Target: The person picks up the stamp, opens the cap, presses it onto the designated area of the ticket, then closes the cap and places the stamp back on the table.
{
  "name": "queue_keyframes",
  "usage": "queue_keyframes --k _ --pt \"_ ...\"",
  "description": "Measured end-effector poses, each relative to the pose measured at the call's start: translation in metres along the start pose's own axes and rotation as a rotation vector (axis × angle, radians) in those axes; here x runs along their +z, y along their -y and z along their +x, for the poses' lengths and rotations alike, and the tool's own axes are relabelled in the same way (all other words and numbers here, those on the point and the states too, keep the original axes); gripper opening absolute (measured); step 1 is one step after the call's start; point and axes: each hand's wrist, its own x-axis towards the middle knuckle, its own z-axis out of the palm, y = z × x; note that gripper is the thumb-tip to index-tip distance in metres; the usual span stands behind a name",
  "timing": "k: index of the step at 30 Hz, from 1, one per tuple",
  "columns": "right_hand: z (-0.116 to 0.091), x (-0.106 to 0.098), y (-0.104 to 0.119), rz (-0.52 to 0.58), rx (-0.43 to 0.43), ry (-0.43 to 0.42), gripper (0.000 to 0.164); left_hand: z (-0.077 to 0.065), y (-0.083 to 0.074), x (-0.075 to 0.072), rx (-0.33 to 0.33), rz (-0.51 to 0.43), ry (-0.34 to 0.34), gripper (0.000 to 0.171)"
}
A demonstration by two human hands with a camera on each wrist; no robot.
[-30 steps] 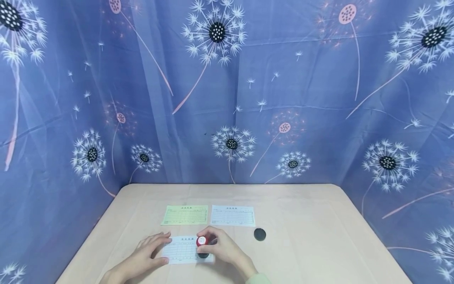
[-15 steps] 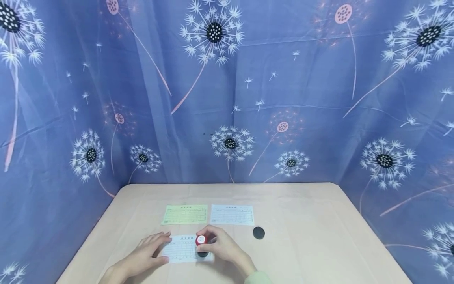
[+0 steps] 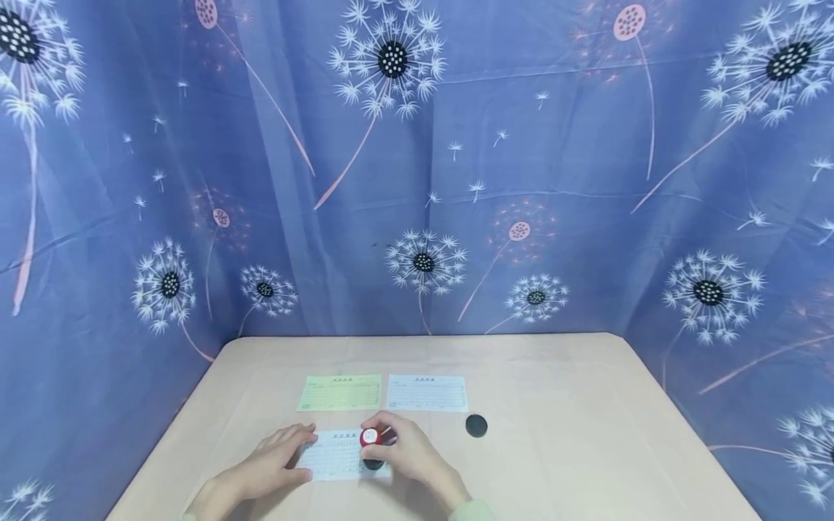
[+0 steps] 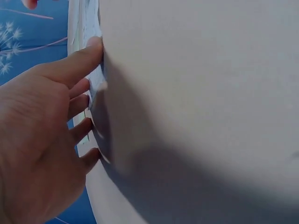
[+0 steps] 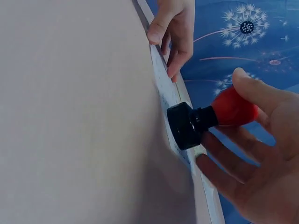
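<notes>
The sheet nearest the person [image 3: 326, 459], white with a bluish cast, carries a short printed heading along its top edge and a ruled grid below; the characters are too small to read. Beyond it lie two more printed forms of the same layout, a light green sheet [image 3: 340, 394] on the left and a bluish-white sheet [image 3: 426, 394] on the right, side by side with a narrow gap between them. Their headings are also too small to make out. A round white label [image 3: 370, 435] with faint marks, likewise illegible, sits on top of the stamp [image 5: 203, 119], which has a red rounded handle, a short black neck and a wide black base.

The right hand [image 3: 413, 456] has its grip clamped on that red handle, thumb on one side and fingers on the other. The base is over the right part of the nearest sheet; whether it touches the paper cannot be told. The left hand [image 3: 270, 467] rests at that sheet's left edge, thumb and fingers apart, thumb tip on the paper.

A flat black disc [image 3: 476, 425] lies on the pale tabletop [image 3: 573, 463], just beyond the lower right corner of the bluish-white sheet.
</notes>
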Motion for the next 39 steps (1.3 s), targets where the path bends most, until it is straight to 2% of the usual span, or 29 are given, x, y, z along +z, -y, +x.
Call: queue_keyframes --k 2,10,19,24,31,36,39 --pt "0.0 -0.001 0.0 -0.024 -0.005 -0.023 0.034 0.002 0.0 0.0 -0.007 0.009 0.006 0.064" --pt "-0.005 -0.016 0.0 0.015 0.017 -0.127 0.034 0.006 0.006 0.006 -0.047 0.009 -0.006 0.066" --pt "-0.01 -0.041 0.001 0.049 0.034 -0.2 0.035 0.0 -0.01 -0.003 -0.075 -0.052 0.022 0.062" --pt "-0.014 -0.047 0.0 0.083 0.05 -0.227 0.036 0.001 -0.01 -0.002 -0.072 -0.029 0.004 0.062" --pt "-0.014 -0.047 -0.005 0.101 0.07 -0.238 0.036 0.005 -0.007 -0.004 0.004 0.019 -0.028 0.063" --pt "-0.011 -0.047 -0.01 0.105 0.052 -0.236 0.035 0.003 -0.011 -0.009 -0.016 0.015 -0.011 0.059" --pt "-0.012 -0.05 -0.012 0.114 0.062 -0.246 0.035 0.007 -0.015 -0.013 -0.041 -0.013 0.005 0.053"
